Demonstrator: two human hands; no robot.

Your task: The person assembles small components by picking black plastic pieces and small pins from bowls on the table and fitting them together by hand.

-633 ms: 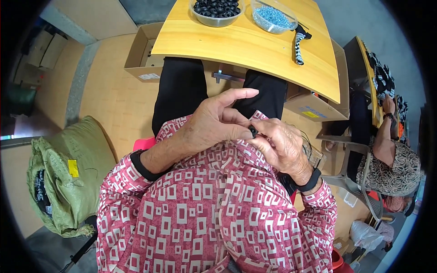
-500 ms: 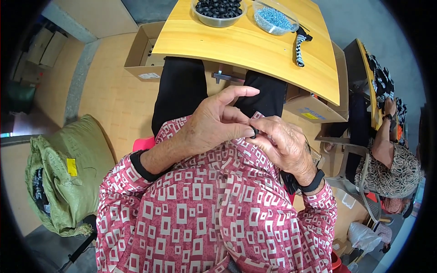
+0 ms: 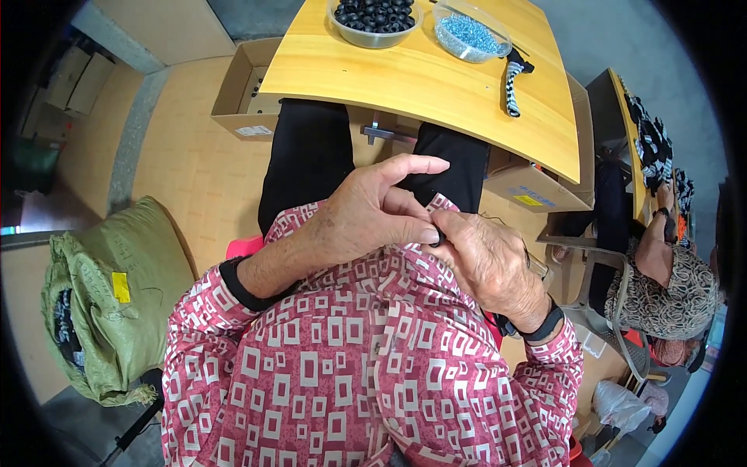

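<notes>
My left hand (image 3: 369, 210) and my right hand (image 3: 486, 261) meet above my lap. Between their fingertips sits a small black bead (image 3: 438, 237), mostly covered by the fingers. The left thumb and a bent finger pinch it from one side, while the left index finger sticks out straight above. On the other side, the right thumb and fingers close on it, and the back of that hand hides most of its grip. A thin dark strand curls just above the right hand; what it belongs to is unclear.
On the yellow table (image 3: 436, 86) stand a tub of black beads (image 3: 375, 36), a tub of blue beads (image 3: 469, 39) and a black-and-white strip (image 3: 511, 89). Cardboard boxes (image 3: 245, 128) flank my legs. A stuffed green sack (image 3: 128, 303) is at left; another person (image 3: 661, 288) sits at right.
My right hand has turned over and shifted slightly right and down, showing more of its back. The left hand stays nearly in place. The bead remains between the fingertips.
</notes>
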